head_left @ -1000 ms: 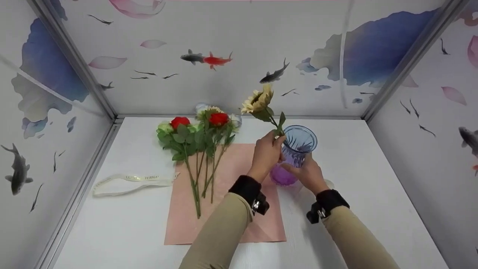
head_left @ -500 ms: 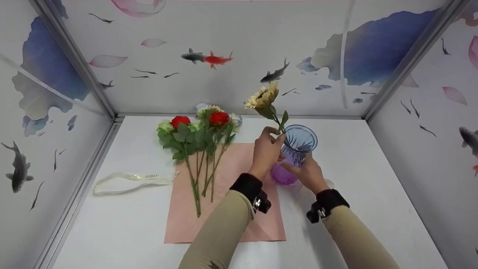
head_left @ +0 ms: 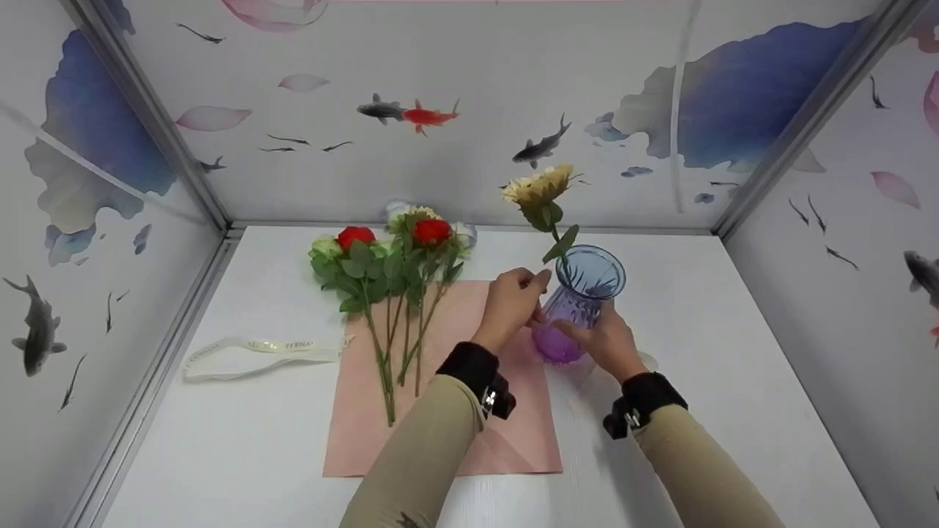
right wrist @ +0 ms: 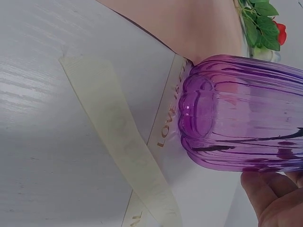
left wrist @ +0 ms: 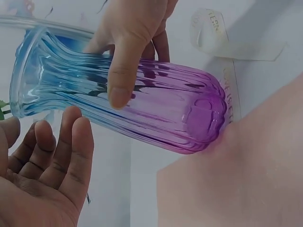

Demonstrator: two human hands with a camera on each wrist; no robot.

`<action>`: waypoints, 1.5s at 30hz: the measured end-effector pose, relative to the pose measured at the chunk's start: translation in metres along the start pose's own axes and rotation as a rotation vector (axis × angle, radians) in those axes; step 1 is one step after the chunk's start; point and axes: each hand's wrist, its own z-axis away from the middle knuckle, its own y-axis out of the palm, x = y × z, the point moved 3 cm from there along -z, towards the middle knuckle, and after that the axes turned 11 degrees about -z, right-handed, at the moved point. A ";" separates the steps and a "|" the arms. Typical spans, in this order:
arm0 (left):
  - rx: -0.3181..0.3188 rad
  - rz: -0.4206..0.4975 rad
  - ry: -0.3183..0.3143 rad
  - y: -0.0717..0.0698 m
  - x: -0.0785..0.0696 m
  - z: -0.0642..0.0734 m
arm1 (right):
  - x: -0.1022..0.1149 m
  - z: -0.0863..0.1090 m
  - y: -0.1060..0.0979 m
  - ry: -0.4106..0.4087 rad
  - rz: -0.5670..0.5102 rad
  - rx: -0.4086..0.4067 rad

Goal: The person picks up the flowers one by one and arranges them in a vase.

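Note:
A glass vase point(head_left: 579, 301), blue at the rim and purple at the base, stands upright at the right edge of the pink paper. My right hand point(head_left: 609, 341) grips its side, with the thumb across the glass in the left wrist view. A cream-yellow sunflower point(head_left: 541, 189) rises from the vase mouth, its stem inside and its head leaning to the left. My left hand point(head_left: 512, 304) is just left of the vase; its loosely bent fingers point(left wrist: 78, 146) hold nothing and lie beside the glass.
Roses and other flowers point(head_left: 389, 271) lie with their stems over the pink paper point(head_left: 440, 447). A cream ribbon point(head_left: 279, 348) forms a loop on the left, and more printed ribbon point(right wrist: 118, 123) lies by the vase base. Printed walls point(head_left: 469, 176) enclose the white table point(head_left: 733, 315).
My left hand has let go of the sunflower stem and moved a little left and down. The sunflower has swung to the right. My right hand stays on the vase.

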 end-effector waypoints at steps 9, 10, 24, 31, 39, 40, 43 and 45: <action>-0.058 -0.070 -0.022 -0.024 0.022 0.004 | -0.001 -0.002 -0.001 0.043 -0.013 0.015; -0.067 -0.085 -0.022 -0.027 0.024 0.005 | -0.001 -0.003 -0.001 0.045 -0.016 0.017; -0.105 -0.153 -0.069 -0.064 0.053 0.015 | 0.000 -0.001 -0.002 0.014 0.060 0.000; -0.132 -0.173 -0.098 -0.076 0.066 0.018 | 0.001 -0.001 -0.001 0.026 0.042 0.000; -0.175 -0.203 -0.123 -0.089 0.082 0.018 | 0.001 -0.001 -0.001 0.029 0.017 0.003; -0.178 -0.204 -0.129 -0.090 0.084 0.018 | 0.001 -0.002 -0.001 0.029 0.017 0.004; -0.187 -0.222 -0.144 -0.094 0.091 0.018 | 0.001 -0.001 -0.001 0.034 0.015 0.006; -0.193 -0.242 -0.156 -0.096 0.095 0.019 | 0.000 -0.002 0.000 0.040 0.012 0.012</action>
